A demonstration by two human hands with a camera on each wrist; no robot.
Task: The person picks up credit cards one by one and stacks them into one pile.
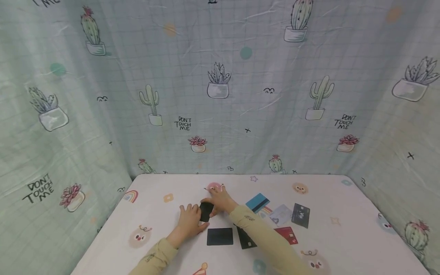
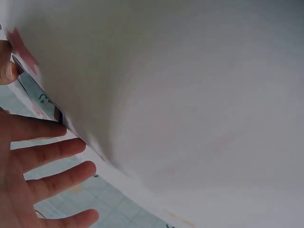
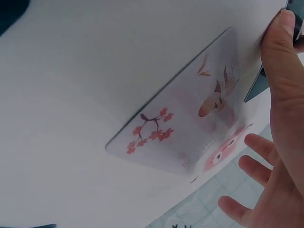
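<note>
A small glossy black card (image 1: 206, 211) stands between my two hands over the middle of the table. My left hand (image 1: 188, 222) holds its left side between index finger and thumb, the other fingers spread apart. From the right, my right hand (image 1: 221, 199) pinches the same card with thumb and index finger, its remaining fingers loose. In the left wrist view the card (image 2: 38, 95) mirrors the curtain. A white card with pink blossoms and a deer (image 3: 175, 109) lies beside my right hand in the right wrist view. Nearer the front edge lies a black card (image 1: 220, 236).
Right of the hands lie a blue striped card (image 1: 258, 203), a pale card (image 1: 281, 214), a dark VIP card (image 1: 300, 215) and a red card (image 1: 288, 235). My right sleeve partly covers another black card (image 1: 245, 238). A cactus-print curtain (image 1: 220, 114) borders the table (image 1: 154, 187).
</note>
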